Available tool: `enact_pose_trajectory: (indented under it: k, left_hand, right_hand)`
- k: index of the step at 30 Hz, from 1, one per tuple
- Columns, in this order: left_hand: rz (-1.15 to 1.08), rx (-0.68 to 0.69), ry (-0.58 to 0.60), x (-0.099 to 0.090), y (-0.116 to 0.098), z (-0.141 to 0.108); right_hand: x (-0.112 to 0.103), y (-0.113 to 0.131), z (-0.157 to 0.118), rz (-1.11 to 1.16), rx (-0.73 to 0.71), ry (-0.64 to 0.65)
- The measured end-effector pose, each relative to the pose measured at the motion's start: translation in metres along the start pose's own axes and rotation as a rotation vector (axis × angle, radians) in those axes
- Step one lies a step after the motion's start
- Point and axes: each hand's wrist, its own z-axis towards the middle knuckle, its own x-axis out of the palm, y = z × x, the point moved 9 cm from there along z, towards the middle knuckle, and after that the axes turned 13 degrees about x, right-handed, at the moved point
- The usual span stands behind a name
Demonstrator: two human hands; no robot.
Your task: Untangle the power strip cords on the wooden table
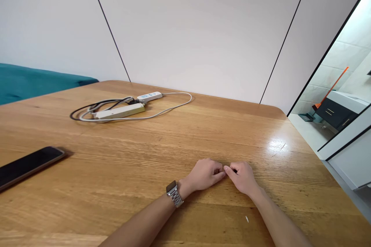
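Our left hand (205, 174) and right hand (242, 178) meet, curled, well inside the table's (130, 170) right edge, perhaps for steadiness, any grip we can't tell, white sliver (247, 219) beside our right forearm (274, 214)!

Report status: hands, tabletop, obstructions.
Bare left hand, bare right hand close together, curled; held item, if any, indiscernible. Brown wooden table beneath. Small white sliver on it, clear of both.
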Motion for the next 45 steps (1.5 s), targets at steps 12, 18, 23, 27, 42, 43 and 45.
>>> enact_pose_trajectory:
  k: [12, 18, 23, 27, 42, 43, 45]
  left_hand:
    - [-0.004, -0.017, 0.019, -0.0028, -0.0030, -0.0001]
    - [-0.012, -0.015, 0.008, -0.0029, -0.0026, -0.0004]
    - [-0.017, 0.002, 0.001, -0.0020, -0.0026, -0.0002]
    - [-0.009, -0.005, 0.005, -0.0020, -0.0022, -0.0002]
    - [-0.010, -0.007, 0.005, -0.0021, -0.0019, -0.0002]
    - [-0.008, -0.008, 0.004, -0.0025, -0.0023, -0.0002]
    - [-0.009, -0.014, 0.006, -0.0029, -0.0027, -0.0002]
  right_hand:
    - [-0.0004, -0.0008, 0.0004, -0.009, 0.007, -0.007]
    - [-0.0008, -0.0003, 0.0001, -0.010, 0.001, -0.011]
    - [-0.0006, -0.0002, 0.0001, -0.013, 0.000, -0.011]
    - [0.0002, -0.0022, 0.0000, -0.009, 0.006, -0.008]
    - [-0.0009, 0.0008, -0.0003, -0.022, -0.002, -0.010]
    - [-0.0006, 0.0003, -0.0003, -0.019, -0.002, -0.010]
    - [0.0001, -0.0005, -0.0003, -0.011, -0.001, -0.006]
